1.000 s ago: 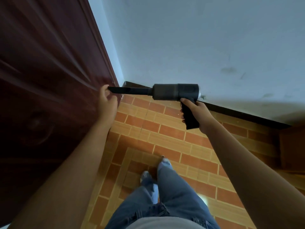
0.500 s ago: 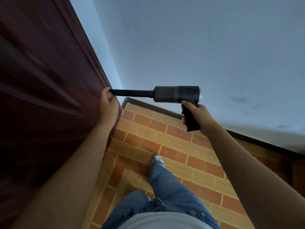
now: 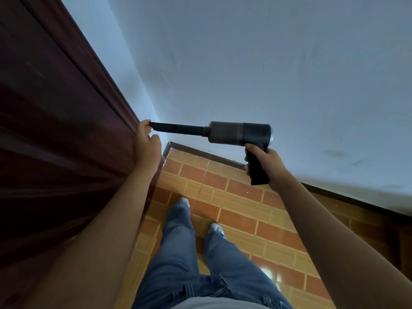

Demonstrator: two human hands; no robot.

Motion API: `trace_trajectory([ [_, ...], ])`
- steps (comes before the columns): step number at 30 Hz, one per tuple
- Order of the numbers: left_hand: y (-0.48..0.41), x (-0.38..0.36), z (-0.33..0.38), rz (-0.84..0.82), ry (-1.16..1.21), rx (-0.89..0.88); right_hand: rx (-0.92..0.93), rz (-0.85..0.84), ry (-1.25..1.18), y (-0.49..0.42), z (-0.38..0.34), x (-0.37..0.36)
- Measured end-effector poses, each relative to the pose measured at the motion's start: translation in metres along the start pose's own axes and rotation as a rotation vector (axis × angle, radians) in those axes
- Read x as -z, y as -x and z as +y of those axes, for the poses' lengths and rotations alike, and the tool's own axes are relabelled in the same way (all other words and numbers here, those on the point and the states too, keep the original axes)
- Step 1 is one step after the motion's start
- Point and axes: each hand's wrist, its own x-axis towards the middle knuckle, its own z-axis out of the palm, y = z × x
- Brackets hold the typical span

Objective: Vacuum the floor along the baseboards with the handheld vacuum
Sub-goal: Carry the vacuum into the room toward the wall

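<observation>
A dark handheld vacuum (image 3: 239, 133) with a long thin nozzle is held level in the air, nozzle pointing left. My right hand (image 3: 265, 165) grips its black handle from below. My left hand (image 3: 146, 148) pinches the tip of the nozzle, close against the dark wooden door frame. The dark baseboard (image 3: 200, 152) runs along the foot of the pale wall, below and behind the vacuum. The vacuum is well above the brick-patterned tile floor (image 3: 234, 204).
A dark red wooden door (image 3: 55, 141) fills the left side. The pale wall (image 3: 267, 63) meets it in a corner above the floor. My legs in blue jeans and light shoes (image 3: 214, 228) stand on the tiles. A dark wooden object sits at the far right edge.
The view has tilted up and I have stepped closer to the corner. Both hands keep the same hold on the vacuum, which stays level.
</observation>
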Motion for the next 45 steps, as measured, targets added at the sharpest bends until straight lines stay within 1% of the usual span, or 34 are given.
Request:
trace_trajectory([
  [10,-0.084,-0.005,0.002,-0.111,-0.072,0.009,-0.057,0.112,-0.103,-0.034,-0.01,-0.046],
  [14,-0.097,-0.013,-0.005,-0.125,-0.063,0.005,-0.052,0.135,-0.138,-0.042,-0.001,-0.052],
  [18,-0.098,-0.024,-0.027,-0.125,-0.066,0.007,-0.069,0.12,-0.171,-0.052,0.021,-0.052],
  [24,-0.1,-0.057,-0.097,-0.144,-0.037,-0.002,-0.067,0.062,-0.206,-0.084,0.089,-0.044],
  [30,-0.117,-0.105,-0.192,-0.191,-0.064,-0.033,-0.054,0.1,-0.236,-0.145,0.18,-0.041],
  [34,-0.135,-0.138,-0.259,-0.211,-0.11,-0.066,-0.061,0.093,-0.285,-0.194,0.242,-0.043],
  [41,-0.179,-0.195,-0.359,-0.302,-0.152,-0.117,-0.081,0.093,-0.367,-0.274,0.331,-0.05],
  [45,-0.201,-0.218,-0.399,-0.36,-0.182,-0.149,-0.085,0.069,-0.393,-0.308,0.368,-0.051],
])
